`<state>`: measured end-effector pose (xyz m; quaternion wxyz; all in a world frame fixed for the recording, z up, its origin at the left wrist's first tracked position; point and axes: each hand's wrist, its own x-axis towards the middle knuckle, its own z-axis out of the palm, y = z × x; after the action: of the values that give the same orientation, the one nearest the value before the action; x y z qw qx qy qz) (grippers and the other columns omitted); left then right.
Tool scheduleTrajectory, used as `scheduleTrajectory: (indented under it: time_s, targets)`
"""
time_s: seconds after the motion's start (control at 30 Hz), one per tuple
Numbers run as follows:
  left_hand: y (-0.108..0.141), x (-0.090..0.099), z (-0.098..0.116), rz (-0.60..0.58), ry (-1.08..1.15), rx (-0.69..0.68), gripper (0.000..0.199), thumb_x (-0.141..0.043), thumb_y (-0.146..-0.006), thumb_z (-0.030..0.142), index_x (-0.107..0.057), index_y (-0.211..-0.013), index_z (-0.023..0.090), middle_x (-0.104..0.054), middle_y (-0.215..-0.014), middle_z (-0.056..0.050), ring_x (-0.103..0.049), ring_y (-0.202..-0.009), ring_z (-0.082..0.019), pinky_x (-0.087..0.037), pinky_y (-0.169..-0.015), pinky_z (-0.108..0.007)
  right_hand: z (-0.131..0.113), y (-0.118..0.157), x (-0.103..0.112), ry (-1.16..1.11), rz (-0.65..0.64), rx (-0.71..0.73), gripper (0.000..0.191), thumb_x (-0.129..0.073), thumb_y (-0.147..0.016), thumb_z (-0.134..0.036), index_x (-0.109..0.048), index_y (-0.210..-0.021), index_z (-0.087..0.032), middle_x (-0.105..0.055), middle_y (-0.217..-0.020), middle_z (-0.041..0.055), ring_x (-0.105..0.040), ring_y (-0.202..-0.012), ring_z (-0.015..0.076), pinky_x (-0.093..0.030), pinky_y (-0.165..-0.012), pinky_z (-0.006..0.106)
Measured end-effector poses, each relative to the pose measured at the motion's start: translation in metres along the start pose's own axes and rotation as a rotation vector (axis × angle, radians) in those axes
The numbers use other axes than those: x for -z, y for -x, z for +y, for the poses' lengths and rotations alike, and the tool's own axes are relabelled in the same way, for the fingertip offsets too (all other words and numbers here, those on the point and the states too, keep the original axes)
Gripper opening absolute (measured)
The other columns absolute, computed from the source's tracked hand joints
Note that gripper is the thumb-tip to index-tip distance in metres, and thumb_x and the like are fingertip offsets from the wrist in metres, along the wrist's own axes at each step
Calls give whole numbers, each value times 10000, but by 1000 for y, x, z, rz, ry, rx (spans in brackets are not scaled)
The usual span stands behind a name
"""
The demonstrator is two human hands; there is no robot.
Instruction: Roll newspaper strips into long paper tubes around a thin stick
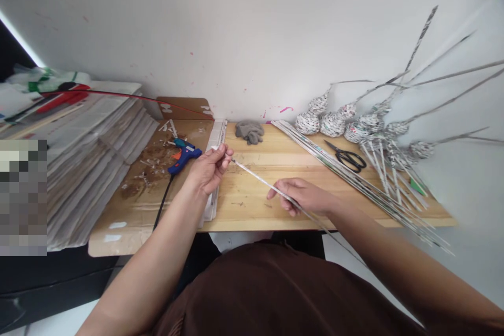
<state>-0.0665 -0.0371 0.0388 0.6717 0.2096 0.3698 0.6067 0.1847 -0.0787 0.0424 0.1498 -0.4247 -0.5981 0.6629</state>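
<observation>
A thin rolled newspaper tube (254, 174) slants between my two hands above the wooden table. My left hand (212, 165) pinches its upper end, fingertips together. Farther down, my right hand (299, 197) has its fingers curled round the same tube, whose tail runs on past the table's front edge toward the lower right. Just left of my left hand lies a blue hot glue gun (184, 158) on brown cardboard. A strip of stacked newspaper (212, 205) lies under and beside my left wrist.
Bundled paper tubes (338, 170) lie diagonally on the right, beside black scissors (348, 157). Woven paper gourd shapes (333, 123) with long stems stand by the wall. A grey cloth (250, 131) rests at the back. Tall newspaper stacks (90, 168) rise on the left.
</observation>
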Motion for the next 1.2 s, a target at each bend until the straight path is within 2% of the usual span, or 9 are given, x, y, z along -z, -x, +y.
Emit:
scheduleTrajectory:
  time_s: [0.07, 0.13, 0.27, 0.37, 0.5, 0.63, 0.73, 0.9, 1.2]
  targets:
    - [2, 2, 0, 0, 0, -10, 96, -536, -833, 91, -614, -779, 79, -639, -699, -53, -583, -507, -43, -491, -446, -79, -2, -3, -4, 55, 45, 48, 386, -443, -868, -515, -579, -873, -154, -451, -562, -41, -410, -439, 66, -350, -452, 201]
    - [5, 4, 2, 0, 13, 12, 96, -539, -832, 94, -611, -770, 84, -638, -702, -53, -579, -503, -42, -489, -441, -79, -1, -6, -7, -42, 21, 38, 361, -446, -871, -503, -541, -805, -161, -370, -506, -69, -327, -393, 53, -284, -405, 186]
    - [9, 11, 8, -15, 68, 68, 78, -557, -827, 117, -609, -771, 97, -629, -700, -43, -576, -502, -40, -486, -428, -79, 10, -8, -7, -359, -202, -110, 332, -418, -883, -494, -450, -760, -188, -252, -455, -100, -206, -340, 53, -170, -349, 183]
    - [9, 20, 14, 7, 72, 57, 84, -558, -826, 121, -610, -763, 100, -623, -687, -38, -571, -491, -38, -481, -417, -76, 14, -4, -8, -378, -266, -152, 339, -414, -881, -498, -454, -759, -184, -260, -471, -95, -220, -345, 53, -166, -354, 189]
    - [8, 33, 20, 71, 38, -35, 105, -544, -834, 118, -619, -763, 103, -625, -675, -38, -568, -481, -42, -485, -414, -84, 6, 3, -6, -48, -133, -91, 359, -403, -889, -483, -553, -844, -161, -381, -548, -57, -342, -408, 59, -272, -430, 205]
    - [8, 41, 20, 108, 44, -72, 150, -513, -854, 124, -623, -756, 95, -629, -687, -44, -574, -499, -39, -492, -440, -81, -6, 6, 3, 570, 170, 80, 279, -452, -877, -391, -623, -801, -185, -542, -637, 1, -485, -550, 116, -332, -542, 246]
    - [9, 43, 16, 129, 48, -93, 141, -518, -850, 115, -626, -761, 96, -638, -699, -48, -585, -511, -45, -505, -460, -91, -6, 4, 9, 873, 324, 189, 228, -471, -868, -333, -623, -776, -190, -618, -713, 28, -534, -650, 155, -333, -593, 265]
    - [10, 42, 12, 181, 80, -133, 124, -530, -847, 123, -631, -778, 102, -649, -704, -45, -592, -516, -44, -516, -485, -95, 4, -10, 3, 1039, 436, 293, 249, -498, -867, -353, -578, -1040, -193, -664, -933, 72, -594, -800, 200, -374, -689, 289]
    - [16, 46, 3, 268, 73, -168, 102, -543, -830, 87, -633, -782, 72, -656, -689, -60, -616, -536, -63, -527, -498, -108, 10, -24, -8, 1263, 429, 363, 298, -329, -948, -279, -595, -873, -168, -642, -792, 67, -566, -782, 189, -373, -703, 295]
